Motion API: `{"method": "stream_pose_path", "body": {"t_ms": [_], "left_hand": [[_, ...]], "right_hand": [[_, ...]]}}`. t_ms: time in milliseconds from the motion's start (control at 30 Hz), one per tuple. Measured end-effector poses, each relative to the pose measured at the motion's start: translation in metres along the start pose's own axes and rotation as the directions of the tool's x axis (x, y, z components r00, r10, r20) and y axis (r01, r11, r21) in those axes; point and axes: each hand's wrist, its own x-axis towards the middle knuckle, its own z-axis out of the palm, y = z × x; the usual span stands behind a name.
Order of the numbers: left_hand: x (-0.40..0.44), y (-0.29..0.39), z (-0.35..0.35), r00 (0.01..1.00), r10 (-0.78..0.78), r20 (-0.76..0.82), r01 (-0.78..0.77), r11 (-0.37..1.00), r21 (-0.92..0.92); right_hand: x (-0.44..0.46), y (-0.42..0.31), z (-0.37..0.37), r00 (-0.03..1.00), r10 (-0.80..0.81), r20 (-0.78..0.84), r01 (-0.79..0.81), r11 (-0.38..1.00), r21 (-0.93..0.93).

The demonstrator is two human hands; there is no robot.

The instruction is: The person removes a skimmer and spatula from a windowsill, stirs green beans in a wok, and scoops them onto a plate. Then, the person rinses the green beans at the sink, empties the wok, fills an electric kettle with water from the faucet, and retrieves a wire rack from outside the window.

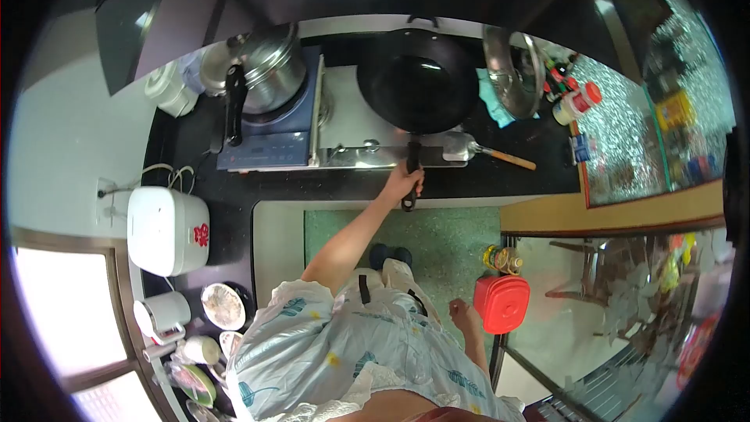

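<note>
A black wok [422, 82] sits over the gas stove [337, 101], its long handle pointing toward me. My left hand [405, 182] is wrapped around that handle. Down at my right side hangs my right hand [465, 316], its fingers loosely curled, close to a red lidded bin [501, 305]; whether anything is in it I cannot make out. Right of the wok handle lies a spatula [484, 150] with a wooden handle, its metal blade at the stove's front edge. A shiny domed lid [514, 78] stands tilted at the wok's right.
Left of the stove, a pressure cooker [269, 70] stands on a blue induction cooktop [269, 148], its black handle sticking out. A white rice cooker [168, 230] is on the left counter. Bottles [574, 103] line the right end. A bottle of oil [504, 260] is near the bin.
</note>
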Motion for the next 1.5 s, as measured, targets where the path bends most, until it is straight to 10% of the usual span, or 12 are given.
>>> {"method": "stream_pose_path", "body": {"t_ms": [233,333,567,767,833,933,1133,1267,1500], "left_hand": [[-0.008,-0.014,0.007,0.998,-0.052,0.032,0.056,0.990,-0.133],[-0.033,-0.015,-0.006,0.988,0.070,-0.138,0.005,0.877,0.481],[-0.212,-0.034,-0.105,0.814,0.254,-0.522,0.195,0.727,0.658],[-0.457,-0.020,-0.196,-0.093,0.447,-0.890,0.413,0.830,0.374],[-0.540,-0.040,-0.247,-0.314,0.683,-0.659,0.515,0.706,0.486],[-0.628,-0.023,-0.295,-0.591,0.535,-0.604,0.429,0.842,0.327],[-0.726,-0.052,-0.440,-0.613,0.534,-0.583,0.271,0.835,0.479],[-0.726,-0.040,-0.452,-0.352,0.327,-0.877,-0.246,0.871,0.424],[-0.715,-0.048,-0.466,-0.394,0.324,-0.860,-0.499,0.711,0.496]], "right_hand": [[0.082,-0.081,-0.073,0.891,-0.454,0.014,0.447,0.871,-0.206],[0.103,-0.131,-0.086,0.781,-0.614,0.116,0.624,0.756,-0.200],[0.115,-0.235,-0.053,0.509,-0.662,0.550,0.831,0.546,-0.111],[0.082,-0.315,0.001,0.218,-0.642,0.735,0.967,0.243,-0.074],[0.064,-0.342,0.020,0.165,-0.612,0.773,0.982,0.178,-0.068],[0.042,-0.375,0.055,0.125,-0.625,0.771,0.991,0.114,-0.068],[-0.004,-0.415,0.124,0.268,-0.595,0.757,0.958,0.250,-0.143],[-0.028,-0.427,0.150,0.321,-0.578,0.751,0.942,0.276,-0.190],[-0.049,-0.440,0.158,0.479,-0.505,0.718,0.873,0.362,-0.327]]}}
